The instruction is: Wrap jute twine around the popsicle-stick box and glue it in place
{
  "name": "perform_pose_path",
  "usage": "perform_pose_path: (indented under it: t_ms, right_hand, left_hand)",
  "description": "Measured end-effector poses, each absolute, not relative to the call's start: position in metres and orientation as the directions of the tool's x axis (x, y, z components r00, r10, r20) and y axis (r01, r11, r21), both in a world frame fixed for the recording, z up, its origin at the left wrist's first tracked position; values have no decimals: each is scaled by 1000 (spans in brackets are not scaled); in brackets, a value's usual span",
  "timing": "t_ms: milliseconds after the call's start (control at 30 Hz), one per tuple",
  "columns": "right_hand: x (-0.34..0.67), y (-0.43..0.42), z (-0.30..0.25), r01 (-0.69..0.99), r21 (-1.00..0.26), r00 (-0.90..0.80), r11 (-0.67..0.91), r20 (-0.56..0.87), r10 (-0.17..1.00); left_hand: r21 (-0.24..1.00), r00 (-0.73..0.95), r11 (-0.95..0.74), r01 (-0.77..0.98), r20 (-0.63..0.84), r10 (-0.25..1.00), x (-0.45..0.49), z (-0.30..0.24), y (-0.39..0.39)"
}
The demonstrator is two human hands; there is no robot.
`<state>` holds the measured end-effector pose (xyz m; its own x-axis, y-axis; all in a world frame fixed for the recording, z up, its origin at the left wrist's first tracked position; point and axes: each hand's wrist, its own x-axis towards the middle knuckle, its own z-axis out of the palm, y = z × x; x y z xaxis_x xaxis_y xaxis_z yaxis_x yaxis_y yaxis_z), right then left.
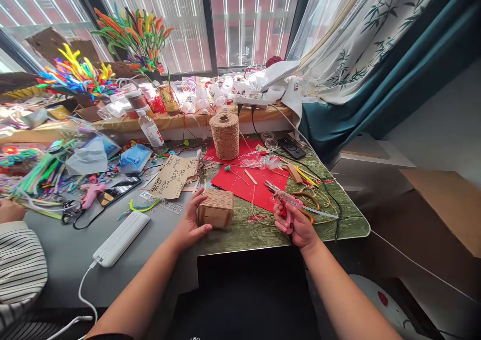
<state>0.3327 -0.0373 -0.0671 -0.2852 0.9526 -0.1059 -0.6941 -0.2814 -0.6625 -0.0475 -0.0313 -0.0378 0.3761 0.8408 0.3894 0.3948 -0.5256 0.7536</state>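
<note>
A small box (216,209) wrapped in brown twine rests near the front edge of the green wood-patterned table. My left hand (193,220) is at its left side, thumb by the near lower corner and fingers along the far upper edge, lightly gripping it. In my right hand (298,225) is a pink hot glue gun (290,205), its nozzle pointing away and to the left. Behind the box stands a large spool of twine (224,137). Red sheets (248,187) lie beyond the glue gun's tip, with a short wooden stick (250,177) on them.
Scissors with orange handles (310,200), pencils (306,176) and a phone (291,148) lie to the right. Sandpaper sheets (175,176), a white power strip (122,239) and another pink glue gun (92,195) are leftward. A co-worker's striped sleeve (20,265) shows at far left.
</note>
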Motion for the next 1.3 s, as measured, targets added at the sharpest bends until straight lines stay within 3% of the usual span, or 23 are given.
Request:
perform_pose_path:
  t_ms: [67, 200, 500, 800, 1067, 1200, 1300]
  right_hand:
    - [332, -37, -67, -696, -657, -287, -290, -115, 951]
    - [331, -37, -65, -698, -650, -291, -300, -126, 949]
    - [331, -39, -64, -668, -679, -288, -306, -143, 947]
    - [332, -38, -67, -671, -672, -294, -313, -147, 944]
    - [332, -37, -66, -664, -681, -289, -311, -150, 946]
    - [332, -37, -66, -663, -680, -289, -313, -153, 945]
    - [331, -37, -65, -663, -683, -284, -308, -151, 947]
  left_hand:
    - [796, 349, -466, 387, 341, 873, -46, -36, -34]
    - [796, 449, -439, 418, 239, 861, -44, -34, -36]
    - [737, 516, -488, 467, 221, 828, -45, -22, -35]
    - [788, 366, -418, 452, 264, 893, -38, 4, -36]
    - [682, 511, -594, 426, 360, 781, -52, 12, -27]
    - [733, 430, -589, 340, 435, 791, -57, 13, -27]
    - [837, 247, -516, 182, 469, 848, -62, 16, -32]
